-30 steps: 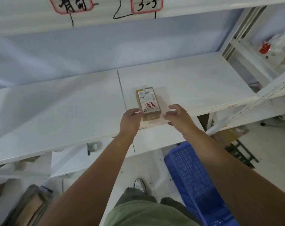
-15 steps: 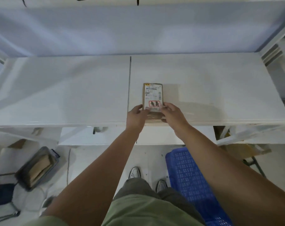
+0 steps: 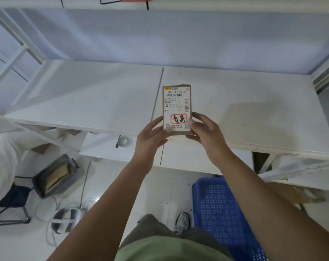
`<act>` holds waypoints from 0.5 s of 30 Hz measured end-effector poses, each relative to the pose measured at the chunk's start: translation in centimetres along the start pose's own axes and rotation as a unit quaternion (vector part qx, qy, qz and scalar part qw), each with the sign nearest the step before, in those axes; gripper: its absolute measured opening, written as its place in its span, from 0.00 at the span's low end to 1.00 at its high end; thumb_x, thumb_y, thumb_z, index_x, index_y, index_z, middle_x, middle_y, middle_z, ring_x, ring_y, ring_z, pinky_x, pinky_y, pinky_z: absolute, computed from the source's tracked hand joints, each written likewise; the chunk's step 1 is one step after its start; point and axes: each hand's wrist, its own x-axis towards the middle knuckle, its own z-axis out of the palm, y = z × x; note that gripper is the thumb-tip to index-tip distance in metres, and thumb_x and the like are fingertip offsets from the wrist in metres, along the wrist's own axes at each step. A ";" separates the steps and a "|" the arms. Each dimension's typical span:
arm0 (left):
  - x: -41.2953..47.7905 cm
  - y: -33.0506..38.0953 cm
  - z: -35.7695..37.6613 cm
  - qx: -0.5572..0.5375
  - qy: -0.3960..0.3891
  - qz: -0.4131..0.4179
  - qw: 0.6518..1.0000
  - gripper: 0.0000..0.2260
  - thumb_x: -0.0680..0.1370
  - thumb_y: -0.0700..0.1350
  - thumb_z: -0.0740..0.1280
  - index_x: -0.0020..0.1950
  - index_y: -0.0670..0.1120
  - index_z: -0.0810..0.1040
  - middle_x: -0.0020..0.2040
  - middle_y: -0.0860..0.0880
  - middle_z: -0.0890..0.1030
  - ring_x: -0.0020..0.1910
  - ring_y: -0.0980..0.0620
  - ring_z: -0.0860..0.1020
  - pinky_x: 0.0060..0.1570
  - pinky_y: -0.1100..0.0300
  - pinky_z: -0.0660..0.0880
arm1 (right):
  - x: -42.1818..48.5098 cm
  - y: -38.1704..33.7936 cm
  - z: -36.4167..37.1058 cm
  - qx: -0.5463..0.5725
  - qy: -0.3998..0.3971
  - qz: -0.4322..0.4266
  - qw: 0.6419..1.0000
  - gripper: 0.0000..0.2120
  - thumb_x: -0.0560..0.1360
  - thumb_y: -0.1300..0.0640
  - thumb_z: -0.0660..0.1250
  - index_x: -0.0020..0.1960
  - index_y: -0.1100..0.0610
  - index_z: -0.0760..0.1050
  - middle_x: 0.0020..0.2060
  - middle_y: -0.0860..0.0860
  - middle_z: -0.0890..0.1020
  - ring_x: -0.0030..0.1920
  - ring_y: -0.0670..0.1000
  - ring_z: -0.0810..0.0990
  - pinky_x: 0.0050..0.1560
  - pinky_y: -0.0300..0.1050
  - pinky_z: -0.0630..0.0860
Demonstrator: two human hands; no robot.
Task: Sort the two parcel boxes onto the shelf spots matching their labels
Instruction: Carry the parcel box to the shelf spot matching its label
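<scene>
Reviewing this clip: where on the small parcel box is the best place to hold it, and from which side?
Probably the two long side edges of the parcel box near its close end, approached from the shelf front. It lies flat, narrow, label up, so left hand and right hand span it easily.

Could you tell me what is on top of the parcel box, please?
A white shipping label covers most of the box top: barcodes and a red-framed handwritten mark. Thumbs of the left hand and right hand overlap its lower corners, hiding what lies beneath.
</scene>
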 end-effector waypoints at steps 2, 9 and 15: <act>-1.2 0.7 -0.3 0.009 -0.005 0.017 1.000 0.23 0.79 0.48 0.76 0.74 0.59 0.78 0.62 0.50 0.89 0.65 0.46 0.85 0.71 0.41 0.75 | -1.3 -0.8 0.0 -0.008 -0.007 -0.022 1.000 0.19 0.82 0.52 0.70 0.72 0.53 0.79 0.59 0.50 0.89 0.59 0.53 0.88 0.60 0.51 0.86; -4.8 3.1 -2.6 0.040 -0.029 0.110 0.993 0.26 0.81 0.49 0.73 0.78 0.61 0.74 0.65 0.53 0.87 0.69 0.44 0.81 0.66 0.46 0.79 | -5.9 -3.6 1.9 -0.005 -0.002 -0.079 0.997 0.19 0.83 0.56 0.70 0.73 0.54 0.78 0.61 0.51 0.88 0.61 0.54 0.88 0.61 0.53 0.86; -8.4 4.8 -7.0 0.035 -0.055 0.156 0.986 0.23 0.83 0.47 0.72 0.77 0.59 0.76 0.64 0.51 0.87 0.67 0.46 0.83 0.67 0.41 0.79 | -11.2 -5.3 6.0 0.007 0.019 -0.125 0.992 0.19 0.83 0.58 0.70 0.73 0.53 0.78 0.60 0.49 0.89 0.60 0.52 0.88 0.57 0.48 0.87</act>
